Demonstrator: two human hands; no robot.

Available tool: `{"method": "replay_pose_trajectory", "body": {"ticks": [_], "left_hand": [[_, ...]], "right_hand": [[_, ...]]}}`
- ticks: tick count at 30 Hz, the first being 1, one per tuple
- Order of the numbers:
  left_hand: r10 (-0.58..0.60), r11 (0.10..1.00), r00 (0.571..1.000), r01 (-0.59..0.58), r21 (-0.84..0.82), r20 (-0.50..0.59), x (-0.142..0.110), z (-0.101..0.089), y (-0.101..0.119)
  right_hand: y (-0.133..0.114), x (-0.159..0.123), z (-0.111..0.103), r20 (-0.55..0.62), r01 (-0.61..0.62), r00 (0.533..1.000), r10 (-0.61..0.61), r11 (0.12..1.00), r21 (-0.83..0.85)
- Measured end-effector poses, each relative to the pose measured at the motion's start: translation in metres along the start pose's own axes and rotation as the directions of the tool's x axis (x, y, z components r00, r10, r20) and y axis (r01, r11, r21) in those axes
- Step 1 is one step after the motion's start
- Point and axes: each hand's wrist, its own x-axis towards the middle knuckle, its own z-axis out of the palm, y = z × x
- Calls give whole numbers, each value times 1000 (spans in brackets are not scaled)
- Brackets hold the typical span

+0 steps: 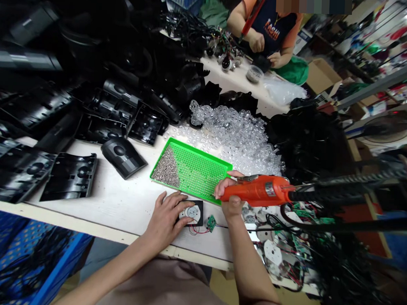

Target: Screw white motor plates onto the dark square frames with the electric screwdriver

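Note:
My right hand (231, 202) is wrapped round an orange electric screwdriver (262, 191), its front end over the right part of a green perforated tray (197, 145). A heap of small metal screws (166, 167) fills the tray's left end. Thumb and fingers of my left hand (168, 218) grip a white round motor unit (192, 212) set on a black plastic piece (199, 206), flat on the table. Thin wires run from that unit towards a small green circuit board (211, 222) on its right. The screwdriver's tip is hard to make out.
Clear plastic parts (234, 131) are piled behind the tray. Black plastic shells (71, 177) crowd the left. Circuit boards and motor units (273, 253) lie at right. A dark cable (348, 224) hangs behind the screwdriver. Across the table sits a co-worker (271, 34).

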Motion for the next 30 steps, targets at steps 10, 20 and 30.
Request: {"method": "replay_pose_trajectory", "body": {"ticks": [10,20,30], "left_hand": [[-8,1000,1000,8,-8,9,0,0,0],[-2,1000,1000,2,12,11,-1,0,1],[16,1000,1000,-15,27,-27,-2,3,0]], "right_hand": [[-33,4,10,-36,-10,999,9,999,-34],[-53,-26,37,-56,-2,998,15,975,224],[-39,-29,37,55,-31,998,19,971,238]]}}
